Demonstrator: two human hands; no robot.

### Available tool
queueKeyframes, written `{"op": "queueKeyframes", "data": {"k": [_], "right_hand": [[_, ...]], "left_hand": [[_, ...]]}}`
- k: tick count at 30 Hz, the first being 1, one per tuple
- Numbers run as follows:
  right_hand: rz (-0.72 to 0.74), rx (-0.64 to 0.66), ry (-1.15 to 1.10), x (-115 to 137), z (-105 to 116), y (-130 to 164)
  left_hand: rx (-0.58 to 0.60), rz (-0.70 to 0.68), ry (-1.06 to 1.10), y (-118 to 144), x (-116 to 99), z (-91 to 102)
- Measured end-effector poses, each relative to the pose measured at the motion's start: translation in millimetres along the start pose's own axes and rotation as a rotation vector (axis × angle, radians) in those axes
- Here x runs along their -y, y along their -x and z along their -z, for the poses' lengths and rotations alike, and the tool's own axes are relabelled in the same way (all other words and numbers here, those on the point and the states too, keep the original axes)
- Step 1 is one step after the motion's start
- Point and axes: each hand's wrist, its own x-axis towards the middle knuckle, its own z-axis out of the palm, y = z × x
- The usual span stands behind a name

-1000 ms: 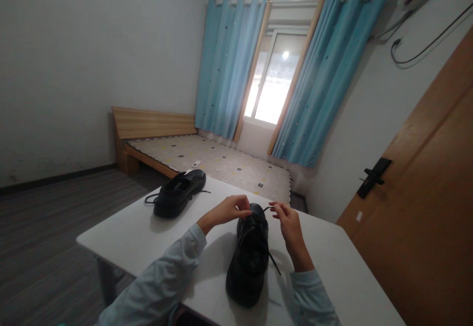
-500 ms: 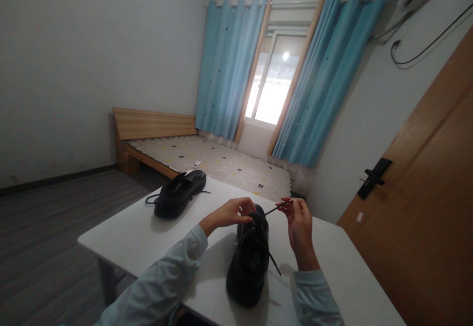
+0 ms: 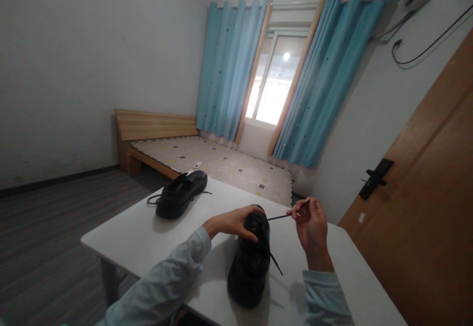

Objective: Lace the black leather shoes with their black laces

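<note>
A black lace-up shoe [image 3: 249,276] stands on the white table [image 3: 207,291] with its heel towards me. My left hand [image 3: 236,221] grips it from the left near the front, thumb and fingers spread across its upper. Off to the right, my right hand [image 3: 311,225] pinches one end of a black shoelace [image 3: 279,217], which runs nearly straight from the shoe. Another lace end [image 3: 276,264] hangs loose at the shoe's right side. A second black shoe [image 3: 179,198], its laces loose, rests at the table's far left.
Beyond the table is a low bed [image 3: 229,168] with a wooden headboard [image 3: 155,125] and a small white remote-like object [image 3: 198,165] on it. A wooden door [image 3: 417,198] with a black handle stands at the right. Blue curtains [image 3: 232,69] frame the window.
My right hand has moved right, drawing the shoelace farther out of the shoe. My left hand has shifted from pinching near the lacing to a wider grip across the shoe.
</note>
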Motion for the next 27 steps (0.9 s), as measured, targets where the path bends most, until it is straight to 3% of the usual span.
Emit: {"op": "queueKeyframes", "data": {"k": [8, 14, 17, 21, 24, 27], "right_hand": [[0.055, -0.039, 0.11, 13.9, 2.9, -0.6], [0.072, -0.04, 0.164, 18.3, 14.4, -5.2], [0.01, 0.043, 0.302, 16.2, 25.4, -7.8], [-0.138, 0.255, 0.609, 11.9, 38.5, -11.1], [-0.223, 0.358, 0.751, 8.6, 37.8, -11.5], [-0.272, 0.412, 0.747, 3.5, 29.1, -8.7]], "left_hand": [[0.045, 0.1, 0.018, 0.2, -6.2, 3.3], [0.062, 0.081, 0.018, -0.8, -3.5, 2.5], [0.054, 0.069, 0.007, -1.2, -4.3, 1.6], [-0.016, -0.003, -0.001, -2.8, -7.9, -0.6], [-0.123, -0.07, -0.053, -4.8, -10.9, -2.1], [-0.201, -0.105, -0.113, -6.4, -12.7, -3.0]]}}
